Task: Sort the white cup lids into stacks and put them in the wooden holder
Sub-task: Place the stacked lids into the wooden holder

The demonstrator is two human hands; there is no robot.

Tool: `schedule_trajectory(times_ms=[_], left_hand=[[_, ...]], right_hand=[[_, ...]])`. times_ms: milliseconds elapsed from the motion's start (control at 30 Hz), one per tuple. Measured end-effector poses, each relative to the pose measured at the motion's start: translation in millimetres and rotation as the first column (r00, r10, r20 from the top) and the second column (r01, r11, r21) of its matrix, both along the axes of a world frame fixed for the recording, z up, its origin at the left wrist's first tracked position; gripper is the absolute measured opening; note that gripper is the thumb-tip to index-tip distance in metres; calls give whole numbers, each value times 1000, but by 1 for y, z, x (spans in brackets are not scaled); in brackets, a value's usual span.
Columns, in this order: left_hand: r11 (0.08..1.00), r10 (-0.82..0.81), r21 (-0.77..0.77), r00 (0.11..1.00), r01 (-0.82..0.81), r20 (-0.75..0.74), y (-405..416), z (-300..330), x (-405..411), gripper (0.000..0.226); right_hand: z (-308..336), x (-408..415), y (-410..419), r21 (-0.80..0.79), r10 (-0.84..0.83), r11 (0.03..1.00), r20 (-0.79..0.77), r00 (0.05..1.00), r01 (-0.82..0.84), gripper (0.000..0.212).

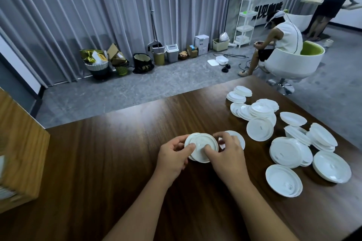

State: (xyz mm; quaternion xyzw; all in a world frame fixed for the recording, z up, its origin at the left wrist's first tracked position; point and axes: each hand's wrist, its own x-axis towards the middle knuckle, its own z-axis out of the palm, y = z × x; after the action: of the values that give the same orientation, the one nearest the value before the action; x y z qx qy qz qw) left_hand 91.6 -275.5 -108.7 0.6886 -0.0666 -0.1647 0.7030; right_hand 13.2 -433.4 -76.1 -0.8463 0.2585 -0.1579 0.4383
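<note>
Two bare hands at the near middle of the dark wooden table, both on one small stack of white lids.
Left hand: fingers curled round the stack's left rim, thumb lying across the top lid.
Right hand: thumb pressed on the stack's near right edge, fingers curled over its far right side; these also overlap a single lid lying flat just right of the stack, and whether they touch it cannot be told.
Loose lids: many, scattered and partly piled over the right side of the table, from the far edge to the near right, well apart from the held stack.
Wooden holder: at the left edge of the table, partly out of view; white lid edges show at its near lower corner.
</note>
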Motion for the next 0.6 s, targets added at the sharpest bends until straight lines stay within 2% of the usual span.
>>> schedule_trajectory(times_ms=[67, 133, 200, 333, 600], left_hand=[[1000, -30, -5, 1000, 30, 0, 1, 2, 1, 25], [999, -31, -27, 999, 30, -10, 1, 3, 2, 25], [995, -3, -95, 999, -2, -47, 1, 4, 3, 30], [978, 32, -200, 992, -56, -125, 0, 4, 7, 47], [976, -48, -219, 987, 14, -150, 6, 4, 9, 60]], right_hand=[[3, 1, -4, -62, 74, 995, -16, 997, -75, 39], [4, 2, -7, -73, 76, 995, 7, 997, -75, 23], [3, 3, -10, -12, -1, 1000, 24, 1000, 2, 5], [1, 3, -7, 207, -139, 970, 47, 989, 127, 21], [-2, 9, 9, 244, -143, 961, 49, 989, 127, 23]])
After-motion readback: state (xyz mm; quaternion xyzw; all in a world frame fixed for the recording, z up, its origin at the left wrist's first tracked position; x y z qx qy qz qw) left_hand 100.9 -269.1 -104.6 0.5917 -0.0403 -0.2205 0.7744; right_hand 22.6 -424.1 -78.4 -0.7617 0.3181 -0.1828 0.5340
